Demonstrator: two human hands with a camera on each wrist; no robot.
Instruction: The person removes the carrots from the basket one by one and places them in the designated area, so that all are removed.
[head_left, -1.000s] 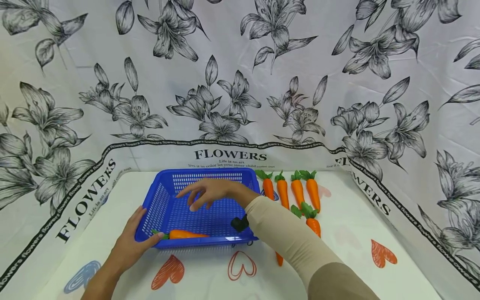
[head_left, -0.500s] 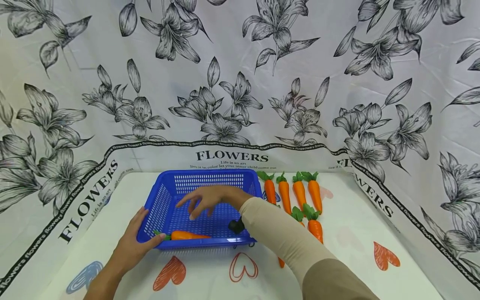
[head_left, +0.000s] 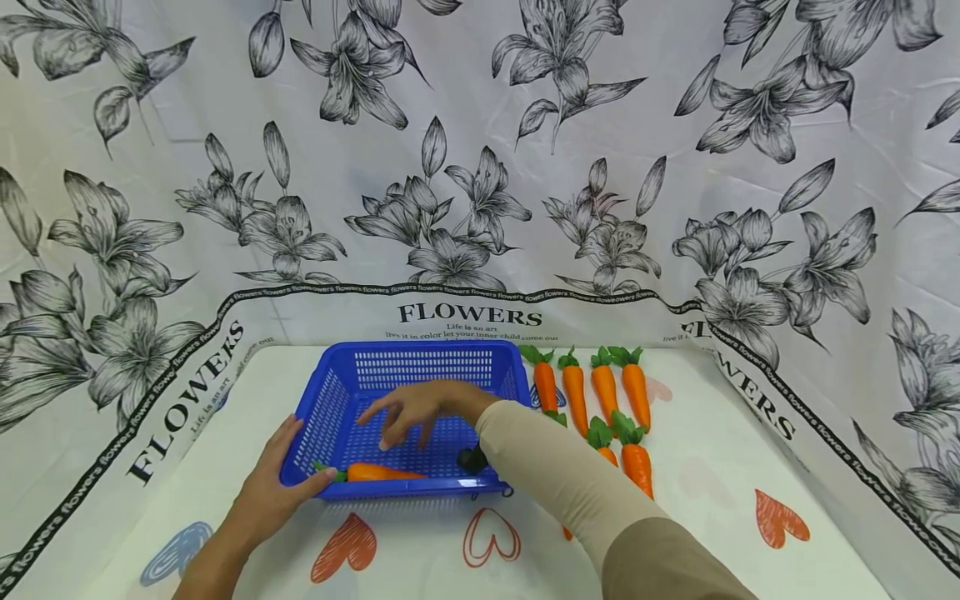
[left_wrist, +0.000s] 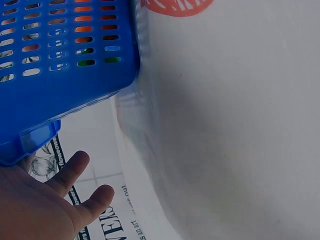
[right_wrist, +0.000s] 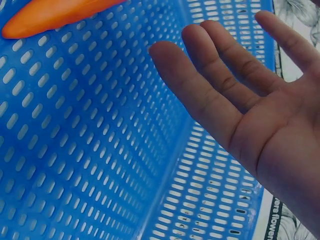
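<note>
A blue slotted plastic basket [head_left: 375, 490] stands on the table. One orange carrot [head_left: 381, 472] with green leaves lies along the inside of its front wall. My left hand [head_left: 262, 492] holds the basket's front left corner, thumb at the rim and fingers along the left side; the left wrist view shows two fingers [left_wrist: 95, 204] extended clear of the wall. Over the basket's middle hovers my right hand [head_left: 420, 408], holding nothing, its fingers loosely spread. In the right wrist view the same carrot [right_wrist: 60, 17] shows beyond the fingertips [right_wrist: 167, 55].
Right of the basket, several more carrots [head_left: 604, 392] lie in two rows on the white table [head_left: 705, 533], leaves toward the back. My right sleeve [head_left: 555, 467] hides part of the nearer row. A flower-printed curtain [head_left: 480, 225] closes off the back and sides.
The right hand has sunk a little, toward the front of the basket. The left hand keeps its place at the corner. The whole head view has shifted slightly.
</note>
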